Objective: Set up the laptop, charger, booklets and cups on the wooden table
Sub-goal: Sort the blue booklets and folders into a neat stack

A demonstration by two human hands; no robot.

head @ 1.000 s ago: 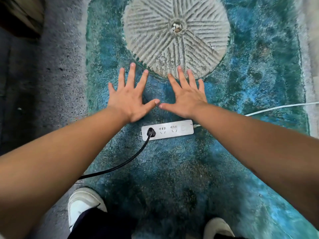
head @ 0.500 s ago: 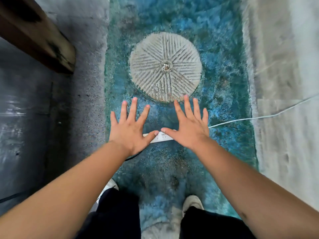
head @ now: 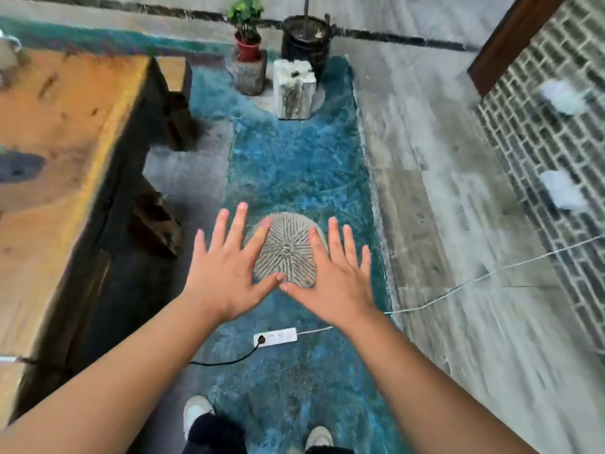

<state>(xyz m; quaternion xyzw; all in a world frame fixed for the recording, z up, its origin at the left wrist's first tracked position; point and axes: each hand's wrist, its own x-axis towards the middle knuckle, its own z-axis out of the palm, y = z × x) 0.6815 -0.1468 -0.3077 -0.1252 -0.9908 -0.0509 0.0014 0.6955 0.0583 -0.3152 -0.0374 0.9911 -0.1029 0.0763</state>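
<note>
**Both hands spread in the air, holding nothing; bench at frame left**

Hard to see / cut off:
- Frame is motion-blurred, worst on the left and right sides. The brick wall (head: 543, 152) on the right is smeared; two pale patches on it can't be identified.
- Wooden bench (head: 62, 149) is cut off by the left edge. Only part of the top shows. A dark patch sits on it at far left, and something pale is at the top-left corner, too blurred and cropped to name. No laptop, charger, booklets or cups can be made out on the visible part.
- Round ribbed stone disc (head: 286, 247) set in the blue rug (head: 294, 165) is partly covered by both hands.
- Shoes at the bottom edge are partly cropped.

Grip:
- Left hand (head: 226, 273): grip wide, fingers straight and fanned, palm down, holding nothing.
- Right hand (head: 337, 280): same, fingers splayed, palm down, nothing in it.
- Thumb tips meet or nearly meet between the hands; can't tell if they actually touch.
- Both hands are held out in front over the disc, not resting on anything visible.

Floor:
- White power strip (head: 275, 336) lies on the rug below the hands. A black plug is in its left socket, and a black cable (head: 226, 362) runs off left.
- White cord (head: 474, 280) leaves the strip's right end and crosses the grey floor toward the wall.
- At the far end of the rug: potted plant (head: 247, 31) in a red pot, a dark pot beside it, and a pale stone block (head: 293, 90).
</note>
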